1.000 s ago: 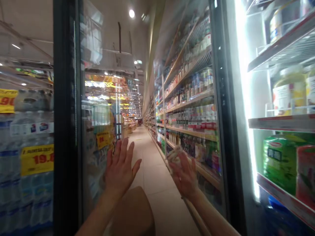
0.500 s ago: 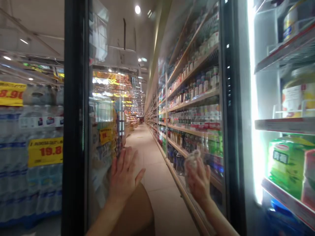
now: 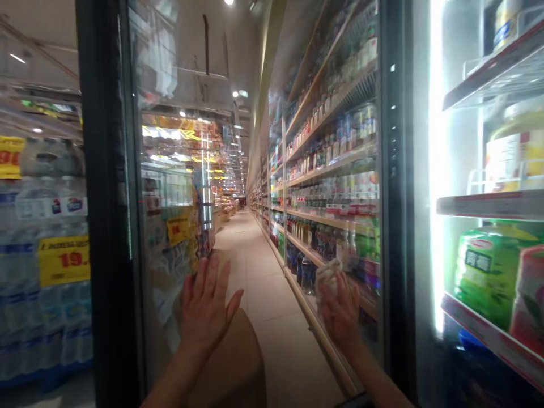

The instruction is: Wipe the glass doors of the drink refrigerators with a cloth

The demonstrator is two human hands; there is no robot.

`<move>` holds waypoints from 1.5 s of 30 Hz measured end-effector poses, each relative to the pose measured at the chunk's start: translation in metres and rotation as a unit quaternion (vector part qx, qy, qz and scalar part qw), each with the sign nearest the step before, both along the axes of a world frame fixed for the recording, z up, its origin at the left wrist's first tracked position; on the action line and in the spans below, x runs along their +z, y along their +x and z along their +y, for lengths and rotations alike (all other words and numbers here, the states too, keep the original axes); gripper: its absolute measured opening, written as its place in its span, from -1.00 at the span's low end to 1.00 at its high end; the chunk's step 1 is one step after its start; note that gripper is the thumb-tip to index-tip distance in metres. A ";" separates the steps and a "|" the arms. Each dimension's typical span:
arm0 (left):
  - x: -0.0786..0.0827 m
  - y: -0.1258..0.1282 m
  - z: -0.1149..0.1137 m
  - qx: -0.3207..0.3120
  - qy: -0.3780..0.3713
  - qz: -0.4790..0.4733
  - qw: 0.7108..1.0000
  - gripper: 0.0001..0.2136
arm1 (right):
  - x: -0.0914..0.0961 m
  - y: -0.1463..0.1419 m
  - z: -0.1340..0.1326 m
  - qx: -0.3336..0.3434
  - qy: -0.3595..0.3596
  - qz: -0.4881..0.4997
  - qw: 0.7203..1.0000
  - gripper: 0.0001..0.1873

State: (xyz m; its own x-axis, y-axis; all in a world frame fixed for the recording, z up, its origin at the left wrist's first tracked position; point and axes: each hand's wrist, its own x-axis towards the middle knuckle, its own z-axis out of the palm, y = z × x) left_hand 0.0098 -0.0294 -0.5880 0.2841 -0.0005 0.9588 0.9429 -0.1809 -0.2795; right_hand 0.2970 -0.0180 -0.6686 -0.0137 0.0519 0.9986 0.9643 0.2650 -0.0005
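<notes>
An open glass fridge door (image 3: 255, 187) with a black frame stands in front of me. My left hand (image 3: 208, 309) lies flat against the glass, fingers spread. My right hand (image 3: 340, 309) presses a crumpled pale cloth (image 3: 329, 276) against the lower right part of the glass, close to the door's right frame (image 3: 391, 198). Through the glass I see a shop aisle and shelves of bottles.
The lit fridge interior is on the right, with shelves (image 3: 488, 205) bearing green packs (image 3: 484, 272) and jars. Stacked water bottles with yellow price tags (image 3: 63, 259) stand on the left. A brown rounded object (image 3: 233, 368) lies low beneath my left arm.
My right hand with the cloth has moved down and to the right on the glass over the second. The left hand stays flat in almost the same place.
</notes>
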 end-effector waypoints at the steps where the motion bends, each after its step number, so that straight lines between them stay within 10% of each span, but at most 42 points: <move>1: 0.000 0.000 0.000 0.001 -0.001 0.000 1.000 -0.32 | 0.007 0.011 0.004 -0.027 0.012 0.070 0.997 -0.54; 4: 0.000 0.001 -0.001 -0.002 0.003 0.002 1.000 -0.32 | 0.021 0.011 0.009 -0.045 0.030 0.138 0.989 -0.50; 10: -0.001 -0.002 -0.001 -0.005 0.011 0.015 1.000 -0.33 | 0.034 -0.014 0.005 0.067 0.015 -0.227 0.971 -0.52; 16: -0.001 -0.002 -0.002 -0.015 0.004 0.007 1.000 -0.33 | 0.094 0.038 0.020 -0.034 0.068 0.210 0.975 -0.52; 22: -0.001 -0.002 0.000 -0.028 0.011 0.011 0.999 -0.34 | 0.074 -0.009 0.007 0.071 0.040 -0.233 0.969 -0.54; 28: 0.000 0.001 -0.001 -0.061 0.017 -0.009 0.998 -0.36 | 0.117 -0.002 0.017 -0.004 0.111 0.092 0.990 -0.54; 34: 0.001 -0.001 -0.002 -0.045 0.017 0.007 0.999 -0.36 | 0.106 -0.051 0.006 0.092 0.048 -0.254 0.962 -0.50; 40: 0.000 -0.003 -0.001 -0.034 0.022 0.014 0.999 -0.37 | 0.138 -0.045 0.010 0.034 0.088 0.012 0.995 -0.54; 45: 0.000 0.000 -0.002 -0.033 0.020 0.010 0.999 -0.42 | 0.136 -0.064 0.004 0.097 0.059 -0.292 0.950 -0.59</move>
State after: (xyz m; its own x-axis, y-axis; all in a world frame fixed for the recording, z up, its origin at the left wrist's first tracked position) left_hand 0.0093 -0.0310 -0.5883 0.3018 -0.0587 0.9516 0.9234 -0.2304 -0.3071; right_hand 0.2329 -0.0141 -0.5324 -0.5656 -0.1195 0.8160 0.7237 0.4026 0.5605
